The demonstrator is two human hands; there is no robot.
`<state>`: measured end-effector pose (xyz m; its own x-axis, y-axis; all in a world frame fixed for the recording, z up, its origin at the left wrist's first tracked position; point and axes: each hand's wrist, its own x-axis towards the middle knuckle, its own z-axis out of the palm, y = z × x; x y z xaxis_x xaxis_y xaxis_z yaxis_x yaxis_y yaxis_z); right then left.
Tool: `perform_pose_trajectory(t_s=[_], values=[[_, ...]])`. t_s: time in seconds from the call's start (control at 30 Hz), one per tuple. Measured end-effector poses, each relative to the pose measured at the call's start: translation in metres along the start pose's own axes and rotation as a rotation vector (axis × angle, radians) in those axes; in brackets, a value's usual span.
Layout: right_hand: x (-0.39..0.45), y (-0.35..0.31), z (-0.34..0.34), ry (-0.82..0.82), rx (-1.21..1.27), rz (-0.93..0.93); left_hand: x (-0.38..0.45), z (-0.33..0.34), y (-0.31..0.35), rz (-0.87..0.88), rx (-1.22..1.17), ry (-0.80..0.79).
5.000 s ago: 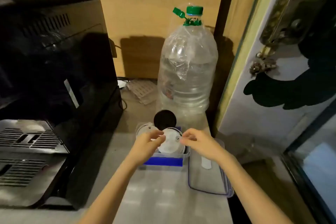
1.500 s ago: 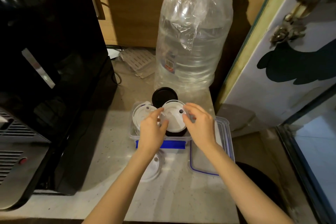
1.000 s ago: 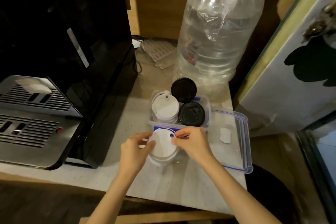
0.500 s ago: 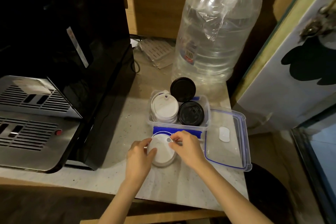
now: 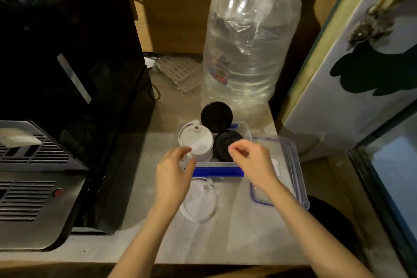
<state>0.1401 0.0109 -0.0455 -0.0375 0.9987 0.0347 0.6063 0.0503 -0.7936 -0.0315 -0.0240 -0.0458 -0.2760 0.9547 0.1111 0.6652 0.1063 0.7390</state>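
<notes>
- The left hand (image 5: 173,171) hovers over the near left corner of the clear plastic box (image 5: 247,134). Its fingers are loosely curved, the thumb stands apart, and it holds nothing.
- The right hand (image 5: 253,161) hangs over the box's near right corner. Its fingers are curled loosely and blurred, with nothing visible between them.
- A single white lid (image 5: 199,202) lies flat on the counter (image 5: 237,237), just in front of the box and partly under the left wrist. Neither hand touches it.
- Inside the box, a stack of white lids (image 5: 195,140) sits on the left and a black lid (image 5: 225,142) on the right. Another black lid (image 5: 216,115) leans at the back.
- The box cover (image 5: 296,165) lies flat to the right.
- A big water bottle (image 5: 250,52) stands behind the box, and a dark coffee machine (image 5: 67,74) is on the left.
</notes>
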Motion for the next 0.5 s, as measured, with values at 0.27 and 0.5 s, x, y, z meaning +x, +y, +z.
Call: perform_pose_trajectory(t_s=[0.27, 0.5], values=[[0.081, 0.010, -0.011, 0.060, 0.012, 0.037, 0.091, 0.035, 0.036, 0.079, 0.055, -0.126], [0.101, 0.017, 0.009, -0.055, 0.131, 0.052, 0.116, 0.062, 0.029, 0.077, 0.196, -0.167]])
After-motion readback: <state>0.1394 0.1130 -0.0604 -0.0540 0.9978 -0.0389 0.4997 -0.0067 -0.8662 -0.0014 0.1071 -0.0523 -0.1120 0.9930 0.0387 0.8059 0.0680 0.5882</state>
